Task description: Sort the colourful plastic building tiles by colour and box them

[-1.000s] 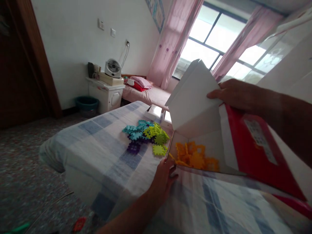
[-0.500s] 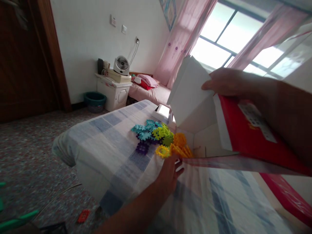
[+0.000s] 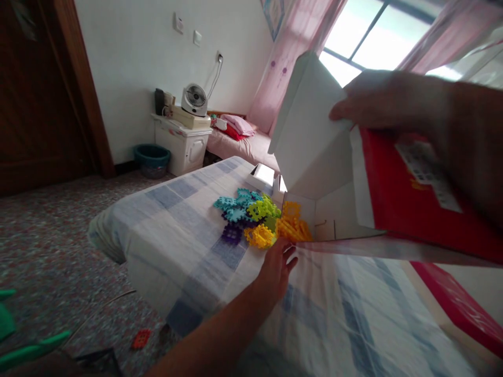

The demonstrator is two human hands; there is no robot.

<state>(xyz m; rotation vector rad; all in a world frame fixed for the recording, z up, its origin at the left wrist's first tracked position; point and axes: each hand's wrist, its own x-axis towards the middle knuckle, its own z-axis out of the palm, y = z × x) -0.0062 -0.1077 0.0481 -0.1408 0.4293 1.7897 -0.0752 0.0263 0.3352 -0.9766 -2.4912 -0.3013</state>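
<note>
My right hand (image 3: 377, 99) grips the upper side of a tilted cardboard box (image 3: 314, 136), white inside and red outside. The box's open end faces the tablecloth, and a clear strip runs along its lower edge. Orange notched plastic pieces (image 3: 293, 225) lie at the mouth. My left hand (image 3: 277, 267) is at the near corner of that mouth, fingers apart, close against the orange pieces; its far fingertips are partly hidden. Beside them lie yellow pieces (image 3: 259, 236), lime green pieces (image 3: 264, 208), turquoise pieces (image 3: 236, 205) and dark purple pieces (image 3: 232, 233) in a loose pile.
A checked cloth (image 3: 176, 235) covers the table. Behind the pile stands a small white box (image 3: 260, 177). A red box lid (image 3: 459, 298) lies at the right. On the floor are a red piece (image 3: 140, 339) and a teal bin (image 3: 152, 157). Green plastic parts (image 3: 35, 351) show at lower left.
My right hand has lifted the box's upper side a little higher in view. More yellow pieces now lie outside the mouth, left of my left hand. The view has shifted slightly.
</note>
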